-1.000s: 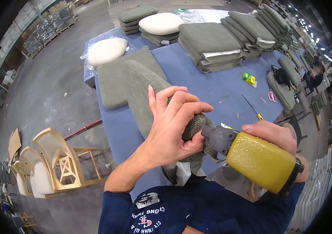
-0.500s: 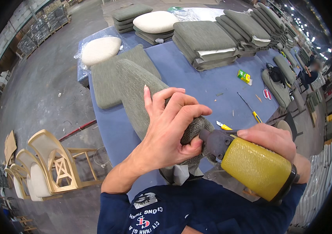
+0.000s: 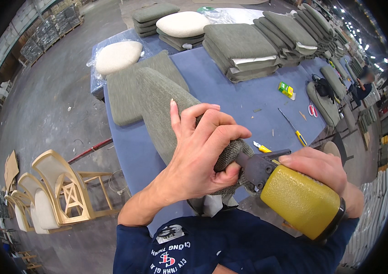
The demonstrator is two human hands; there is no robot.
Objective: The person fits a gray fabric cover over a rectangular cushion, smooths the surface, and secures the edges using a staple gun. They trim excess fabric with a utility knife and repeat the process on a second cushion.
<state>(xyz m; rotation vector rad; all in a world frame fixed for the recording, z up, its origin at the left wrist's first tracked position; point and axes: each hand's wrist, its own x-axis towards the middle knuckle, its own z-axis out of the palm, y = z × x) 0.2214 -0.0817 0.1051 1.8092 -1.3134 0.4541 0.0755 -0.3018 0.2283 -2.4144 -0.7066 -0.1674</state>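
Observation:
A grey-green upholstered seat cushion stands tilted up on the blue-topped table in front of me. My left hand is closed on its near edge, fingers curled over the fabric and thumb pressed against the fold. My right hand grips a yellow and black staple gun, and its dark nose meets the folded fabric right beside my left thumb. White lining shows at the cushion's lower end. Most of the cushion's underside is hidden by my hands.
Another grey-green cushion lies flat behind. Across the blue table are cushion stacks, a cream cushion, a utility knife, a yellow-handled screwdriver, scissors and a small box. Wooden chairs stand at left; a person sits far right.
The staple gun and both hands have shifted slightly to the right. A dark lever on top of the gun's head now shows more plainly. My left hand keeps its hold on the cushion.

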